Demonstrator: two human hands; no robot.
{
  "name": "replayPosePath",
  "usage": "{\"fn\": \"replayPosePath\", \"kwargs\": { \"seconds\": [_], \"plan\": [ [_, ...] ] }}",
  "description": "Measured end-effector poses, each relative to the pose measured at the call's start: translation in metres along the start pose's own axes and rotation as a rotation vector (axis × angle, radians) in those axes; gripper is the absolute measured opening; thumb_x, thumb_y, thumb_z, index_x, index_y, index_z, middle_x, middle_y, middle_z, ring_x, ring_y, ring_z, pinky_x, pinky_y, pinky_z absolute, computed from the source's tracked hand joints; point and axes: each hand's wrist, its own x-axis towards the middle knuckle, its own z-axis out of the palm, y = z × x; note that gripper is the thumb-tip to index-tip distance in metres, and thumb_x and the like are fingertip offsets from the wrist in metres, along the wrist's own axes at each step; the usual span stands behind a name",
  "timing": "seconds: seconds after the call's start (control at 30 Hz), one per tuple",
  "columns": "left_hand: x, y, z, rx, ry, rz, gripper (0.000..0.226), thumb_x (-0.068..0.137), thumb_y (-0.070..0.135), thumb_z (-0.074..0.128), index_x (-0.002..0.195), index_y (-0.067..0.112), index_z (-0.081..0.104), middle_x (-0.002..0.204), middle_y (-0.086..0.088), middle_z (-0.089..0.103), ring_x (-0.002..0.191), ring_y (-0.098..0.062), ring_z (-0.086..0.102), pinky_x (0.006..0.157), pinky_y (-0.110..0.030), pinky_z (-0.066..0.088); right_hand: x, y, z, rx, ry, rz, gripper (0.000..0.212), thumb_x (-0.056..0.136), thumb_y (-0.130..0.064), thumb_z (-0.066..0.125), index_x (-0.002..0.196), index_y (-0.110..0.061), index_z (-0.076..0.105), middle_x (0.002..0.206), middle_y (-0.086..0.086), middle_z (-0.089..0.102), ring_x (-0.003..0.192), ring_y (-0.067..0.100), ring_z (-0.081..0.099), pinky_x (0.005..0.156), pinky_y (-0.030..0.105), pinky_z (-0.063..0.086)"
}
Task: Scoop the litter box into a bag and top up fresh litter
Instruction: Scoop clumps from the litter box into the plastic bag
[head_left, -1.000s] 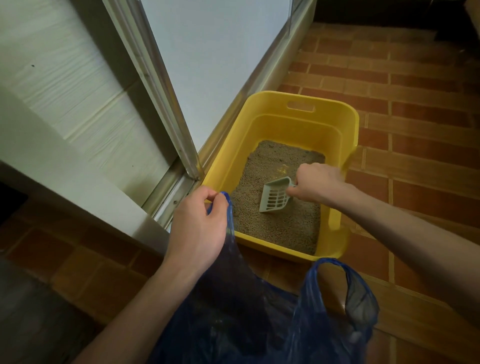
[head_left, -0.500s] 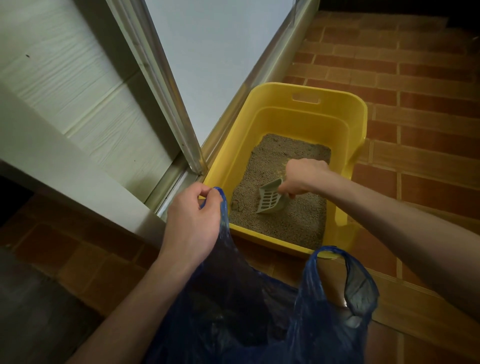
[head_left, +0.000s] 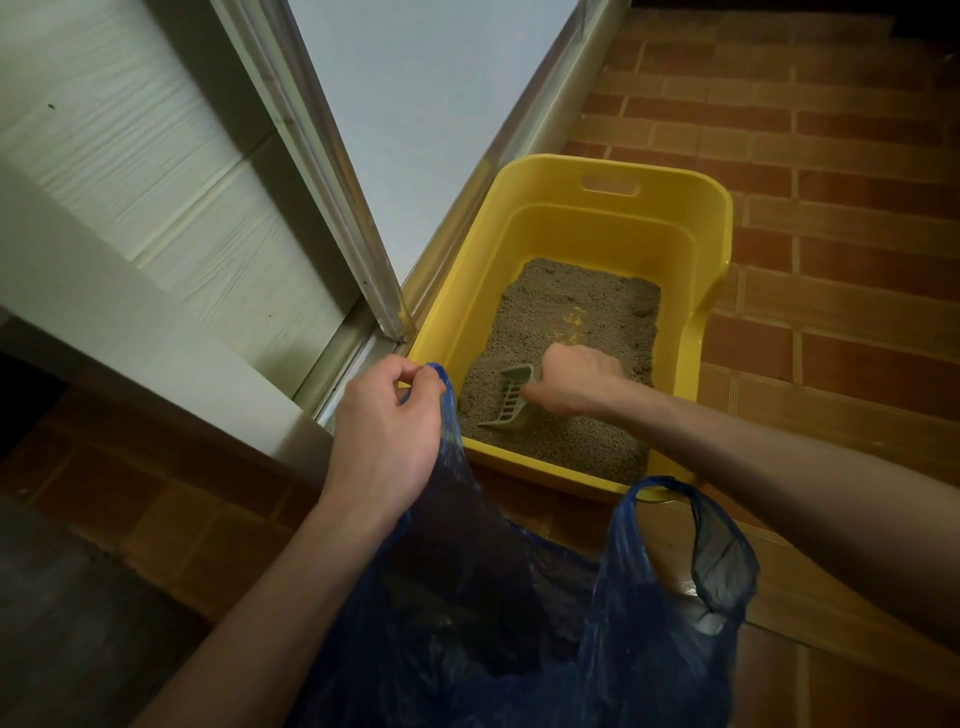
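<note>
Underfoot, the floor (head_left: 857, 218) is red-brown brick tile with pale grout, running out beyond and to the right of both hands. Left of the grips a white panelled wall (head_left: 130, 171) meets a metal door frame (head_left: 311, 171), and a pale door panel (head_left: 431, 88) angles away behind it (the light here is dim, the corners nearly black). Just beyond the hands, pushed against the frame's sill, sits the yellow litter box (head_left: 602, 228), a handle slot cut in its far wall; grey-brown litter (head_left: 576, 322) covers its bottom, with a small yellow patch showing through. Nearer, below the grips, a dark blue plastic bag (head_left: 493, 613) hangs open, one loop handle standing free on the right. The left hand (head_left: 387, 431) pinches the bag's other handle between thumb and curled fingers, at the box's near left corner. The right hand (head_left: 576, 382) is curled round the handle of a grey slotted scoop (head_left: 511, 402), whose blade slants down into the litter. No writing or brand can be read anywhere.
</note>
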Motion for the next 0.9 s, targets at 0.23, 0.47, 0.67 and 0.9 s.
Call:
{"fn": "replayPosePath", "kwargs": {
  "seconds": [0.23,0.47,0.67,0.9],
  "plan": [
    [0.001,-0.002,-0.002,-0.021,0.010,-0.017,0.019,0.102,0.025,0.057,0.088,0.020,0.069,0.068,0.003,0.057,0.065,-0.013,0.056,0.059,-0.033,0.042,0.007,0.013,0.014,0.121,-0.069,-0.054,0.040,0.094,-0.057,0.060,0.087,-0.020,0.072,0.073,-0.004,0.063,0.062,0.013,0.055,0.052,0.024,0.041],
    [0.001,-0.003,0.000,-0.029,0.007,-0.016,0.019,0.101,0.024,0.057,0.087,0.021,0.069,0.060,0.006,0.049,0.046,-0.005,0.045,0.053,-0.029,0.035,0.010,0.022,0.003,0.278,-0.227,-0.114,0.039,0.088,-0.054,0.067,0.086,-0.016,0.079,0.070,-0.004,0.062,0.058,0.010,0.048,0.049,0.025,0.034],
    [0.001,-0.004,-0.002,-0.024,0.017,-0.020,0.020,0.101,0.025,0.057,0.085,0.019,0.068,0.060,0.006,0.050,0.053,-0.008,0.047,0.056,-0.029,0.038,0.007,0.034,-0.006,0.455,-0.315,-0.125,0.042,0.089,-0.053,0.068,0.088,-0.013,0.081,0.082,0.005,0.071,0.069,0.014,0.051,0.059,0.032,0.039],
    [0.002,-0.006,-0.002,-0.033,0.008,-0.012,0.019,0.101,0.023,0.057,0.087,0.018,0.069,0.054,0.010,0.046,0.045,-0.003,0.046,0.052,-0.025,0.035,0.000,0.041,-0.013,0.555,-0.274,-0.164,0.039,0.091,-0.050,0.069,0.078,-0.015,0.079,0.079,0.002,0.073,0.069,0.013,0.053,0.062,0.031,0.042]
  ]
}}
